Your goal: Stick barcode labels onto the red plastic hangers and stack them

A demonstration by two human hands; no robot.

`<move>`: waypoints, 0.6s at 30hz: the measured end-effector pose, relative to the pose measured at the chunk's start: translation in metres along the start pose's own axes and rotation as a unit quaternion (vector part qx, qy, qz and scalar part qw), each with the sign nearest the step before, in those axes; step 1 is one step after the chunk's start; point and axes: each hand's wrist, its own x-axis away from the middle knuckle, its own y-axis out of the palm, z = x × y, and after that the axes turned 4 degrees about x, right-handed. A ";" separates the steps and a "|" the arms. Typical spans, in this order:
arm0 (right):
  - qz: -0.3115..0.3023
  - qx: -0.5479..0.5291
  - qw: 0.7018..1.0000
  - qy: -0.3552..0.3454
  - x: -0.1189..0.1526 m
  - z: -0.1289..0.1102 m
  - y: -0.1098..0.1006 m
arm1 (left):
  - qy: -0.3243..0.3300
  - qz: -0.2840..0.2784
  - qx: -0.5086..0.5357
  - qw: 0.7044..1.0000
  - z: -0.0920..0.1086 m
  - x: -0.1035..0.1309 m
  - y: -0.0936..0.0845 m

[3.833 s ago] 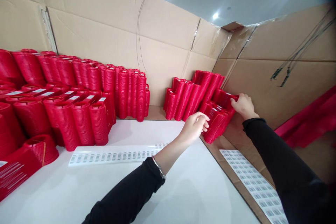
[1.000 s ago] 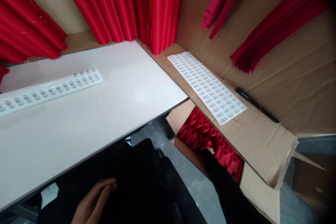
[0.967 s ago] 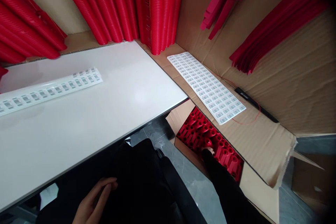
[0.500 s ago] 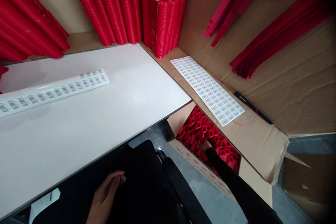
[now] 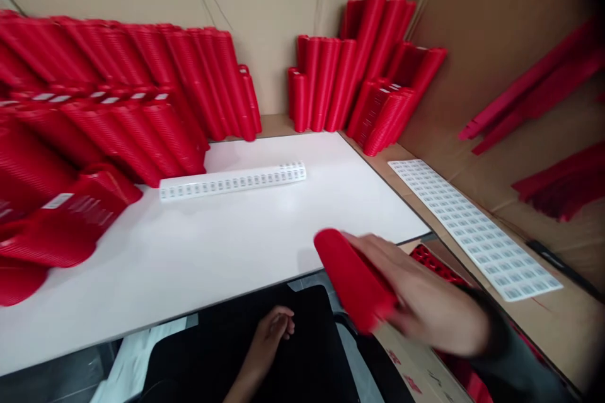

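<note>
My right hand (image 5: 416,283) grips a red package (image 5: 352,280) with rounded edges, raised over the front edge of the white table (image 5: 246,233). Motion blurs both the hand and the package. My left hand (image 5: 274,330) lies on my lap, its fingers loosely curled together with nothing visible in them. On the tabletop lies a curled white sheet of barcode labels (image 5: 234,182). To the left, a red package with a white barcode label (image 5: 78,208) lies among piled ones of similar shape.
Red packages (image 5: 326,82) stand upright against the cardboard wall at the back. A flat barcode label sheet (image 5: 472,227) lies on the cardboard ledge at right, near a black strip (image 5: 562,264). Below the ledge is an open carton (image 5: 406,365) of red items.
My right hand has come up out of the carton and now holds a red package above the table edge. My left hand stays on my lap. The view has swung left.
</note>
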 end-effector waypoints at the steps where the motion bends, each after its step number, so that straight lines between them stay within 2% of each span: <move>1: -0.004 0.041 0.999 -0.019 -0.029 -0.003 -0.001 | 0.004 -0.001 0.009 1.000 -0.001 0.001 -0.002; 3: -0.003 0.119 0.993 -0.023 -0.084 -0.006 0.003 | 0.010 -0.009 0.030 0.999 -0.005 0.001 -0.007; 5: -0.027 0.157 0.987 -0.038 -0.129 -0.006 0.012 | 0.018 -0.022 0.053 0.998 -0.010 -0.001 -0.010; 7: -0.047 0.175 0.982 -0.050 -0.159 -0.003 0.020 | 0.019 -0.031 0.069 0.997 -0.015 -0.005 -0.012; 9: -0.058 0.176 0.981 -0.060 -0.175 0.002 0.026 | 0.017 -0.043 0.074 0.996 -0.019 -0.009 -0.014; 11: -0.054 0.163 0.983 -0.072 -0.180 0.006 0.024 | 0.013 -0.056 0.075 0.996 -0.022 -0.013 -0.016; 13: -0.020 0.131 0.987 -0.095 -0.175 0.006 0.015 | 0.011 -0.064 0.076 0.995 -0.025 -0.016 -0.017; 15: 0.073 0.078 0.988 -0.114 -0.157 -0.001 0.001 | 0.009 -0.070 0.075 0.995 -0.027 -0.019 -0.018; 16: 0.138 0.046 0.983 -0.115 -0.143 -0.006 -0.006 | 0.006 -0.072 0.072 0.995 -0.028 -0.020 -0.018; 18: 0.266 0.008 0.957 -0.112 -0.106 -0.016 -0.018 | -0.002 -0.075 0.066 0.995 -0.029 -0.022 -0.017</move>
